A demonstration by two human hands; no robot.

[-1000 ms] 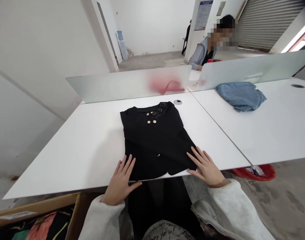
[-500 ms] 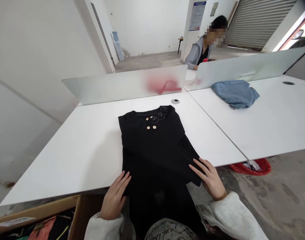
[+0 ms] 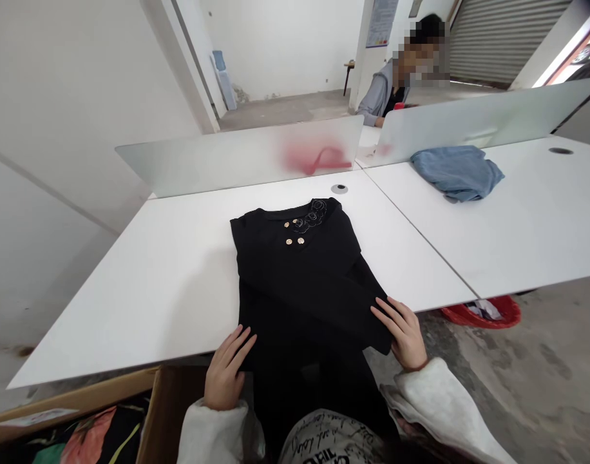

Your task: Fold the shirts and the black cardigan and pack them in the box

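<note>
Black top [image 3: 299, 277] lay on white table [image 3: 131, 290], hem past near edge | left hand [image 3: 225, 374], right hand [image 3: 408, 338] part-open at its lower sides, pinch unclear | step looked like positioning | next move needed even hold, both sides

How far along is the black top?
Looks done: the black top lies front up on the table, neckline at the far end, what seems a sleeve folded across it.
In hand: left hand and right hand on its lower sides.
Remaining, probably: the lower part runs past the table edge and isn't folded up.
</note>
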